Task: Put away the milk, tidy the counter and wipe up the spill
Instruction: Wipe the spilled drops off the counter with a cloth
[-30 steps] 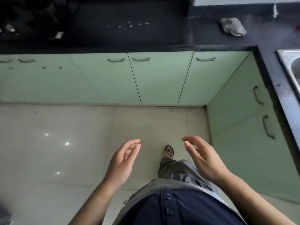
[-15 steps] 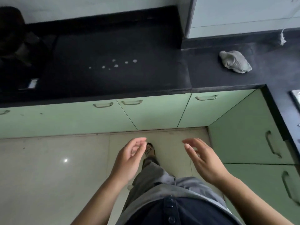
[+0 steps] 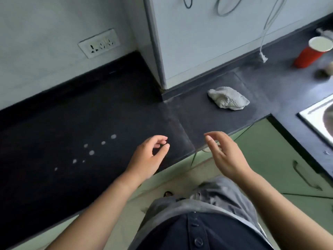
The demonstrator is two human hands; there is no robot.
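Crumpled cloth (image 3: 228, 98) on counter (image 3: 108, 114); white spill drops (image 3: 91, 152) well left of it; left hand (image 3: 147, 157) and right hand (image 3: 227, 156), empty, loosely curled, before cloth.

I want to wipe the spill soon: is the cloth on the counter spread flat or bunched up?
Bunched up. The cloth lies as a crumpled lump on the counter, its folds showing.

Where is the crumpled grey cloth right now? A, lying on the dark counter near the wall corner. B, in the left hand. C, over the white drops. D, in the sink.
A: the cloth lies on the counter by the wall corner, clear of the left hand and right hand, which hold nothing.
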